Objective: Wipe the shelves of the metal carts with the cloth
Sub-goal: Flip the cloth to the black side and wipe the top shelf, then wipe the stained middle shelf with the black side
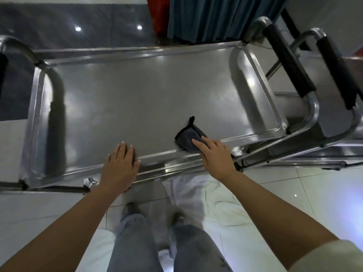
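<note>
Blue-jeaned legs [137, 242] stand below. Left hand [120, 165] lies flat on the steel cart shelf's [137, 95] near edge; right hand [213, 154] presses the dark grey folded cloth [188, 139] there, fingers straight. Wiping under way; next, sweep toward the far edge.

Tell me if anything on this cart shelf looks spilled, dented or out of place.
Nothing stands out. The top shelf looks smooth and bare apart from the dark cloth under the right hand near the front rim; the left hand rests flat on that rim.

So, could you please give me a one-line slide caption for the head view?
Right hand presses a dark cloth on the cart's top shelf; left hand rests flat.
</note>
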The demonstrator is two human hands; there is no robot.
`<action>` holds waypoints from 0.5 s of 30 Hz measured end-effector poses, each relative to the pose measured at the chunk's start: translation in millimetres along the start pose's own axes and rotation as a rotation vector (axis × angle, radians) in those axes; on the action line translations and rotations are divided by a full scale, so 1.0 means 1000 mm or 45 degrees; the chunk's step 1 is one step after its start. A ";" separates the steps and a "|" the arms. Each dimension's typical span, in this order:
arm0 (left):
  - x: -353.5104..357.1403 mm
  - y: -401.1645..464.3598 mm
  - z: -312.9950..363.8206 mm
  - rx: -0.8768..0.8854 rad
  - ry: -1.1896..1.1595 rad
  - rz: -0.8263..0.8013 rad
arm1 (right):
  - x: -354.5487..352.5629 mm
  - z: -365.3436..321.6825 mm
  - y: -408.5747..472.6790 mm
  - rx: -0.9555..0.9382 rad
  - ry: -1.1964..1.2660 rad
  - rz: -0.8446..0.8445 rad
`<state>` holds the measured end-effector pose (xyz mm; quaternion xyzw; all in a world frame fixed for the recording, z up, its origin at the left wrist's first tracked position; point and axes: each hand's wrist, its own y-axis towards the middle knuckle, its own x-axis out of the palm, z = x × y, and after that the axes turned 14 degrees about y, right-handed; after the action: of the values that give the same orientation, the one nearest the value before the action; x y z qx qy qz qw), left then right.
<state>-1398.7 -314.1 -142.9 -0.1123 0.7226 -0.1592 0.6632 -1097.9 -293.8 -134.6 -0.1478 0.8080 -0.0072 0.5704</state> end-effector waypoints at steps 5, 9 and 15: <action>0.011 -0.033 0.026 0.149 0.091 -0.002 | -0.005 0.014 -0.033 0.056 0.072 0.007; 0.019 -0.050 0.028 0.248 0.102 0.045 | 0.002 0.022 -0.067 0.143 0.164 -0.007; 0.037 -0.079 0.019 0.481 0.110 0.110 | 0.037 0.018 -0.119 0.350 0.287 -0.003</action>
<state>-1386.7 -402.1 -148.6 0.0523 0.7118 -0.2680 0.6472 -1064.6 -413.6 -153.4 -0.0675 0.8580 -0.1346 0.4911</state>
